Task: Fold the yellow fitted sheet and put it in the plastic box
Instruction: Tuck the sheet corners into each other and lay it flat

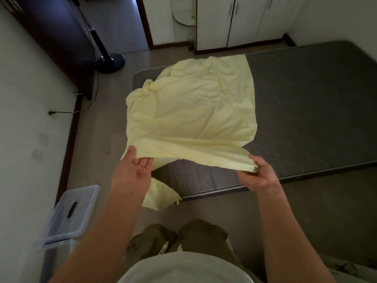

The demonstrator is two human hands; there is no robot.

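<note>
yellow fitted sheet [189, 111] on mattress [316, 111], both hands' grip

Home bedroom: bare mattress [306, 111] on floor, white wardrobe [244, 21], standing fan [110, 60] w/ wall plug.

Plastic box [67, 213] lid shut — floor [98, 127] beside mattress [306, 109] open.

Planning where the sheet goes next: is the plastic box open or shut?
Shut: the plastic box beside the left hand has its lid on, handle slot on top. Its contents cannot be told.
</note>
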